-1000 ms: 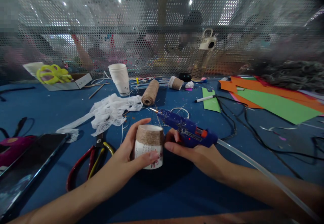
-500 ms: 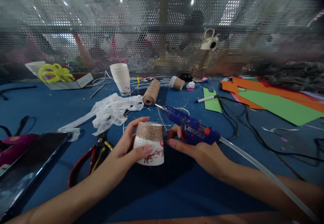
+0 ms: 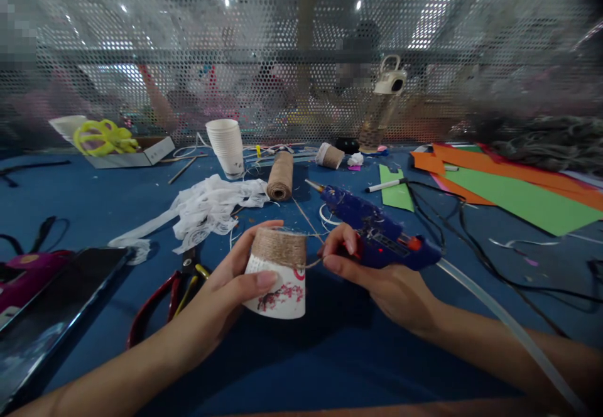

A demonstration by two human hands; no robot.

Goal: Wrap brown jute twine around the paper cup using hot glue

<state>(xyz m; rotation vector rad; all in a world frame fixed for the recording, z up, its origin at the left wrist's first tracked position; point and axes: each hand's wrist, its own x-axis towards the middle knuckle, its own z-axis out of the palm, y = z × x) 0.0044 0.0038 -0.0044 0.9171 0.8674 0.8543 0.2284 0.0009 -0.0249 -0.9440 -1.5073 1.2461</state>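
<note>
My left hand (image 3: 240,279) is closed around an upside-down paper cup (image 3: 282,297) printed with pink blossoms. Brown twine (image 3: 281,247) covers the cup's upper part in tight rows. From the cup a loose strand of that twine runs to my right hand (image 3: 362,263), pinched between thumb and forefinger. The same hand also holds a blue hot glue gun (image 3: 377,232), its nozzle pointing up and left, a clear glue stick (image 3: 494,316) trailing from its back. Beyond the cup lies the twine roll (image 3: 281,178), with a strand stretching toward my right hand.
White lace (image 3: 207,206), pliers (image 3: 155,310) and a phone (image 3: 61,310) lie on the left. Stacked paper cups (image 3: 225,147), a wrapped cup (image 3: 330,156) and a bottle (image 3: 380,109) stand behind. Coloured paper (image 3: 527,194) and black cables (image 3: 471,241) are on the right.
My right hand and the glue gun have moved right, away from the cup, drawing out the twine strand. The cup has tilted slightly, and the twine roll has turned.
</note>
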